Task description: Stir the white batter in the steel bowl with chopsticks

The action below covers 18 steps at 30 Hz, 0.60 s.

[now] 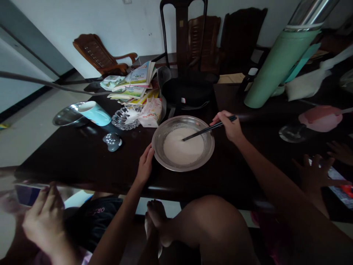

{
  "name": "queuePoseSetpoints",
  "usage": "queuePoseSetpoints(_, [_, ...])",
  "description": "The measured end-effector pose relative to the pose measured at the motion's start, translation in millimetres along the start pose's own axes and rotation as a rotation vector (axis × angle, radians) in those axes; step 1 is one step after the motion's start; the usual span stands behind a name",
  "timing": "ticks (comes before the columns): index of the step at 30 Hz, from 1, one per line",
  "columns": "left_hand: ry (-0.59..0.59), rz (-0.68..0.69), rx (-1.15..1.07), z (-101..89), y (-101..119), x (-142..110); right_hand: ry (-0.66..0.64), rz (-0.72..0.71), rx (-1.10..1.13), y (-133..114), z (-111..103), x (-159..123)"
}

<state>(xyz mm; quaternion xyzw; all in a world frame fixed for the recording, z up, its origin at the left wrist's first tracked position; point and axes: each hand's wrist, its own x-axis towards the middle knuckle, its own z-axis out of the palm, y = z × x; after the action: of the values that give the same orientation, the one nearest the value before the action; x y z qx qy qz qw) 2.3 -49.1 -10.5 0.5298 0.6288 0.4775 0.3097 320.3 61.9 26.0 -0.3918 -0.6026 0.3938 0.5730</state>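
Note:
A wide metal bowl [183, 168] stands on the dark table in front of me, holding a pale, creamy batter [179, 151]. My left hand [145, 163] grips the bowl's left rim, thumb near the edge and fingers partly hidden against its side. In my right hand [227, 125] is a pair of dark chopsticks [205, 130], slanting down to the left. Their tips dip into the batter near the bowl's middle. Right behind the bowl sit a tissue pack [151, 112] and a black bag [187, 92].
Leftward are a grey game controller [112, 141], a light blue cup [95, 113], a second metal bowl [67, 115] and a glass dish [124, 119]. A tall green thermos [281, 68] rises at right. Other people's hands hold a phone [30, 194] at left and touch a screen [340, 187] at right.

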Motion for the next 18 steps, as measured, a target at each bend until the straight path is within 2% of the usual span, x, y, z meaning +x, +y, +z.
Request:
queuePoseSetpoints(2, [-0.007, 0.0, -0.002, 0.0, 0.9, -0.1, 0.026, 0.035, 0.024, 0.8, -1.0, 0.4])
queuePoseSetpoints(6, [0.008, -0.008, 0.012, 0.7, 1.5, 0.1, -0.141, 0.031, 0.004, 2.0, 1.1, -1.0])
queuePoseSetpoints(8, [0.012, -0.009, 0.015, 1.1, 1.0, 0.1, -0.111, -0.006, -0.008, 3.1, 0.3, -0.4])
queuePoseSetpoints(11, [0.001, -0.005, 0.008, 1.3, -0.1, 0.0, 0.015, -0.008, 0.021, 5.1, -2.7, 1.1])
queuePoseSetpoints(12, [-0.001, -0.003, 0.007, 1.2, -0.3, 0.0, 0.014, 0.005, 0.034, 5.5, -3.0, 1.1])
queuePoseSetpoints(16, [0.014, -0.005, 0.02, 0.9, 0.4, -0.3, -0.155, 0.018, 0.015, 4.1, -1.1, -0.4])
queuePoseSetpoints(18, [0.021, -0.005, 0.033, 1.0, 1.4, -0.3, -0.114, -0.009, 0.003, 3.7, -2.1, 0.5])
